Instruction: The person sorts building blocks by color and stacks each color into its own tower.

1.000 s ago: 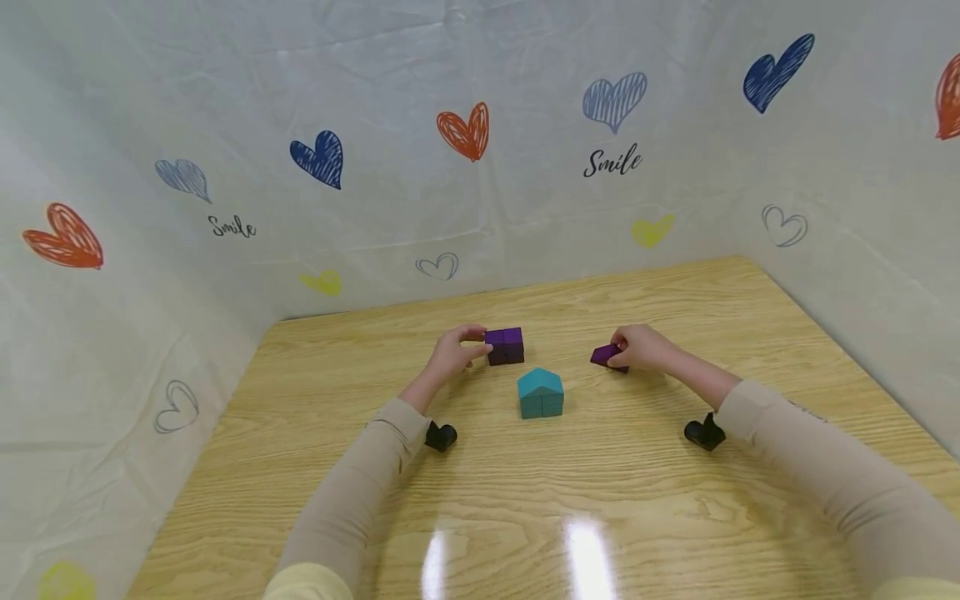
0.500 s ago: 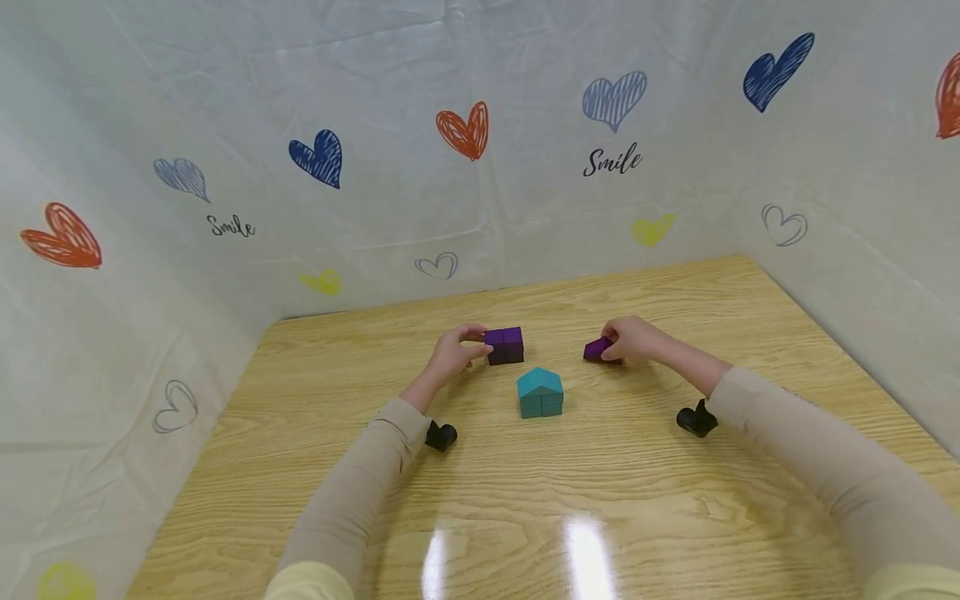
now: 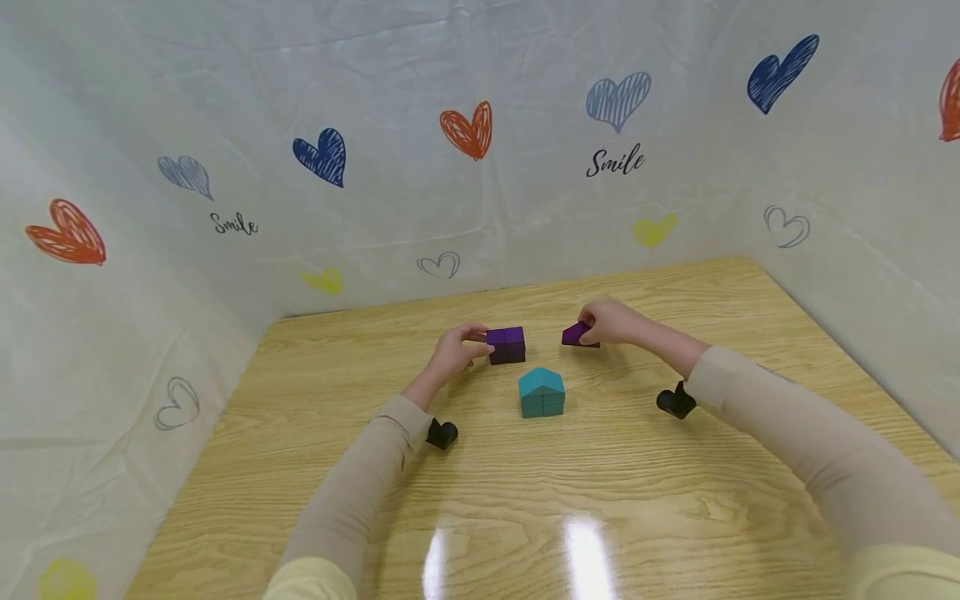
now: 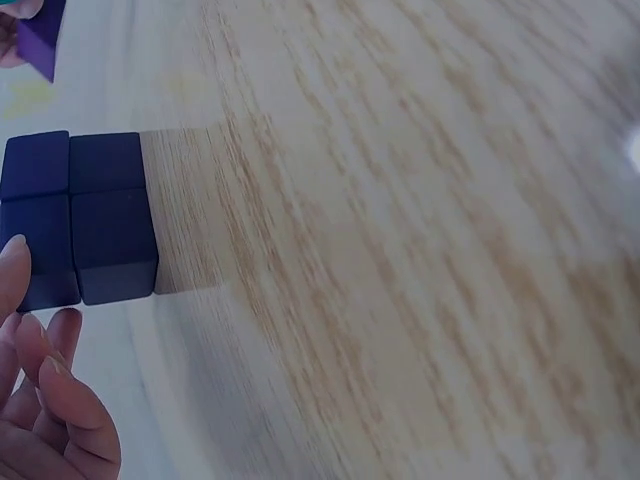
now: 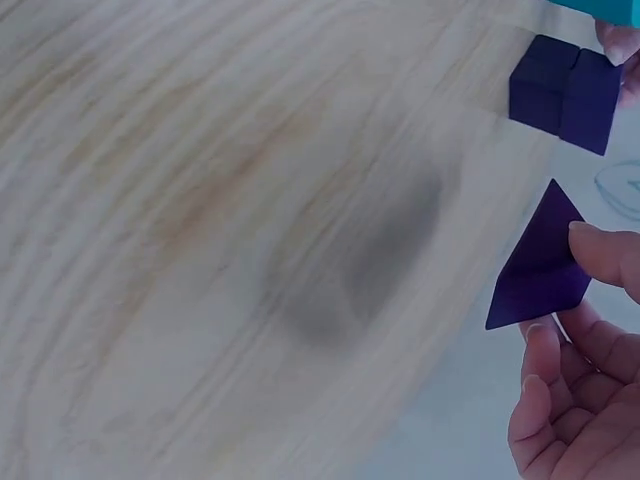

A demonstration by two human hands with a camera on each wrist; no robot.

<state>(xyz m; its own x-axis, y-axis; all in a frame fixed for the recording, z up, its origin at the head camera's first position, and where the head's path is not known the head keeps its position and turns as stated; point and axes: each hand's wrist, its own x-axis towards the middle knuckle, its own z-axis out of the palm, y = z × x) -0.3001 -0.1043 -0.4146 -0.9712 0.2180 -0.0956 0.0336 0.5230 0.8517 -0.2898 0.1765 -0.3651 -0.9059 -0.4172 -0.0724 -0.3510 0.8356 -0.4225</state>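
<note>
Purple cube blocks (image 3: 506, 345) stand stacked two wide and two high on the table. My left hand (image 3: 453, 353) holds the stack's left side, thumb on the front and fingers round behind; in the left wrist view, the cubes (image 4: 80, 220) meet my thumb and fingers. To the right, my right hand (image 3: 611, 322) pinches a purple triangular block (image 3: 573, 334) between thumb and fingers. The right wrist view has this triangular block (image 5: 540, 265) held above the table, apart from the cubes (image 5: 567, 92). Just in front of the stack stands a teal block house (image 3: 542, 393) with a triangular roof.
The wooden table (image 3: 510, 483) ends at a white cloth backdrop (image 3: 390, 208) printed with hearts and words. Black wrist cameras (image 3: 442, 434) sit under both forearms. The teal house is between the two arms.
My right hand has moved left and farther back with the triangular block, closer to the purple cubes. My left hand has kept its place at the stack, and the teal house stands unmoved.
</note>
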